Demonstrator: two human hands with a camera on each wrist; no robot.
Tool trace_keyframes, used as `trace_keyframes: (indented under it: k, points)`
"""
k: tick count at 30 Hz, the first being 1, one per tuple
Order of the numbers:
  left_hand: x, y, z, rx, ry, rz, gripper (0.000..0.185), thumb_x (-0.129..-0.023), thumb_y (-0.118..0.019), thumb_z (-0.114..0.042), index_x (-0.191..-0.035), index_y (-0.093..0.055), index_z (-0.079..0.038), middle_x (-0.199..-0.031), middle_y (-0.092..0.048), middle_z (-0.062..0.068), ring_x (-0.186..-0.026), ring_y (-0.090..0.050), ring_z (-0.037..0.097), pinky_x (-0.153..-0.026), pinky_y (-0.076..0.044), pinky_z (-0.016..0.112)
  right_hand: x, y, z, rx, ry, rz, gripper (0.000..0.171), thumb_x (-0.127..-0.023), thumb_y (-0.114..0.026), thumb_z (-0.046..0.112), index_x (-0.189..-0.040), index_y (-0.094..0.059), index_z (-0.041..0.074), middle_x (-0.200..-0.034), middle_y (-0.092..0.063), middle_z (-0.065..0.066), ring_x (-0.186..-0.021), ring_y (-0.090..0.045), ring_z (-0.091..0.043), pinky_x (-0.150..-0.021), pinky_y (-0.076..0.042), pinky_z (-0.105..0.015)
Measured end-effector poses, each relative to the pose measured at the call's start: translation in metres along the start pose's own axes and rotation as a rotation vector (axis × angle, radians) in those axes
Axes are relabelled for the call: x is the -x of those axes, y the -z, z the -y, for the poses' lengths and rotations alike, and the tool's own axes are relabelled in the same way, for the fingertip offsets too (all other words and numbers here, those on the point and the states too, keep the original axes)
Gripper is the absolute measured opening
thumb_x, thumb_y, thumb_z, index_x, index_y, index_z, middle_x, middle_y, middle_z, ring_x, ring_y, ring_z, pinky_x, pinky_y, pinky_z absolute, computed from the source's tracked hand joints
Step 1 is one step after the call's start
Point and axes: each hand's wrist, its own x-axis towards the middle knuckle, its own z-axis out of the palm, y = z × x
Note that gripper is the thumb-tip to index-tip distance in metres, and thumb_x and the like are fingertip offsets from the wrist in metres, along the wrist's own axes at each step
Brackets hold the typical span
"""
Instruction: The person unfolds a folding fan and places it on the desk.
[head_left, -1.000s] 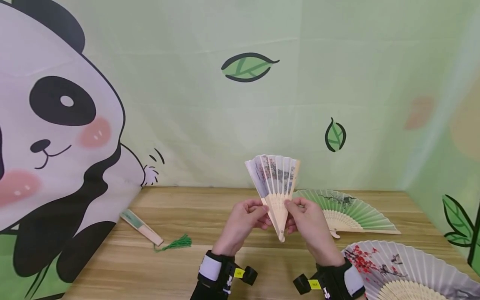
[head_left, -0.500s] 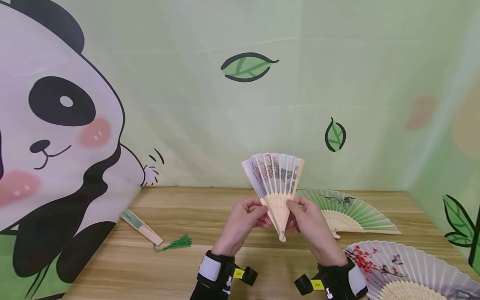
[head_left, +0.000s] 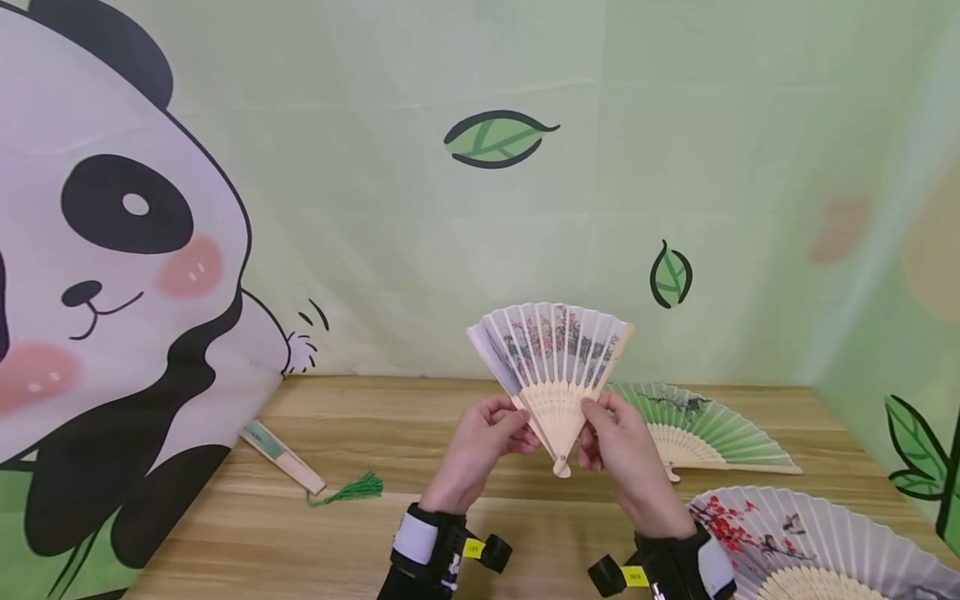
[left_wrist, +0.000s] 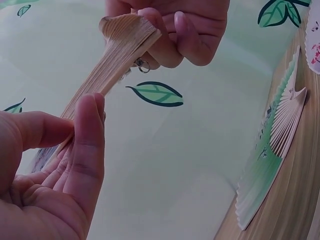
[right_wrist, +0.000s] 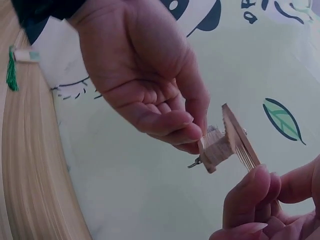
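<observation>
Head view: left hand (head_left: 487, 433) and right hand (head_left: 617, 437) pinch the outer ribs of a half-spread paper fan (head_left: 551, 362), held above the tabletop (head_left: 360, 533), pivot down, leaf up. Left wrist view: thumb and fingers clamp the wooden ribs (left_wrist: 107, 65). Right wrist view: fingertips (right_wrist: 250, 195) close near the pivot (right_wrist: 220, 147). It looks light, thin and tearable, best held by the ribs.

Staged booth: panda backdrop (head_left: 112, 275), wooden table (head_left: 375, 517)
</observation>
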Motion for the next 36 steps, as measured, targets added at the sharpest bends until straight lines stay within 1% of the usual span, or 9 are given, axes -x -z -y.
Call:
trace_keyframes:
  k: [8,13,19,27,36]
  points:
    - [0.0009,0.0022,-0.0015,0.007,0.000,-0.001,0.017,-0.095,-0.059,-0.005,-0.108,-0.059,0.006,-0.082,-0.069,0.014,-0.071,-0.067,0.018,-0.072,-0.058,0.033,0.0021,-0.0011,0.0002,-0.023,-0.001,0.001,0.022,-0.106,-0.042,0.022,-0.094,-0.039,0.003,-0.067,-0.048,-0.006,-0.050,-0.053,-0.019,-0.048,-0.041,-0.027]
    - [0.0012,0.0036,-0.0029,0.003,-0.013,0.004,0.020,-0.095,-0.059,-0.007,-0.110,-0.058,0.007,-0.084,-0.070,0.014,-0.072,-0.068,0.018,-0.073,-0.058,0.034,0.0023,-0.0006,0.0003,-0.029,-0.003,0.011,0.021,-0.106,-0.040,0.023,-0.097,-0.039,0.004,-0.067,-0.049,-0.005,-0.050,-0.056,-0.020,-0.049,-0.041,-0.027]
    - [0.0031,0.0050,-0.0048,0.003,-0.018,-0.010,0.021,-0.095,-0.060,-0.007,-0.110,-0.057,0.009,-0.084,-0.070,0.013,-0.072,-0.067,0.018,-0.074,-0.058,0.034,0.0011,-0.0018,-0.0006,-0.029,-0.015,0.011,0.020,-0.107,-0.038,0.022,-0.100,-0.041,0.003,-0.067,-0.051,-0.004,-0.051,-0.059,-0.019,-0.051,-0.045,-0.027]
    - [0.0024,0.0071,-0.0034,0.003,-0.032,-0.021,0.021,-0.096,-0.058,-0.005,-0.111,-0.056,0.009,-0.083,-0.069,0.013,-0.073,-0.067,0.017,-0.076,-0.058,0.034,0.0012,-0.0029,-0.0018,-0.050,-0.001,-0.005,0.021,-0.108,-0.034,0.021,-0.101,-0.040,0.002,-0.070,-0.051,-0.005,-0.053,-0.060,-0.019,-0.051,-0.045,-0.027]
    - [0.0019,0.0082,-0.0018,0.013,-0.040,-0.022,0.021,-0.097,-0.057,-0.007,-0.111,-0.056,0.009,-0.083,-0.069,0.013,-0.073,-0.067,0.018,-0.076,-0.058,0.035,0.0008,-0.0029,-0.0027,-0.052,-0.019,-0.020,0.021,-0.108,-0.033,0.022,-0.104,-0.040,0.003,-0.074,-0.052,-0.005,-0.056,-0.061,-0.019,-0.052,-0.046,-0.027]
